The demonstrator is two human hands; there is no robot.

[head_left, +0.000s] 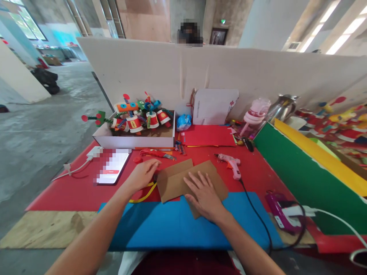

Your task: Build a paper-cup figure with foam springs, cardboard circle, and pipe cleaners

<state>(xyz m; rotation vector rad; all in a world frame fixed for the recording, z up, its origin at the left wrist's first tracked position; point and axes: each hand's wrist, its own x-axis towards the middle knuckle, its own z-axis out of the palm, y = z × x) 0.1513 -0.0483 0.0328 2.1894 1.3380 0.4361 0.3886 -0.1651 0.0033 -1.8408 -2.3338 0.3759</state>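
Brown cardboard pieces (172, 183) overlap in front of me, partly across a blue sheet (177, 225). My right hand (203, 194) lies flat on the cardboard, fingers spread, holding nothing. At the left end of the cardboard, my left hand (146, 172) is closed with its fingers curled together; what they hold, if anything, is hidden. Under that hand shows a yellow loop (145, 196), which looks like a scissors handle. A pink hot glue gun (231, 164) rests on its side to the right, its black cord running toward the table's front edge.
At back left, a white box (134, 142) holds several paper-cup figures (134, 124). A phone (113, 168) lies left. Red paper (209, 135), a pink bottle (254, 118) and a metal jug (282, 109) stand behind. A green panel (304, 187) and a purple power strip (282, 214) flank the right.
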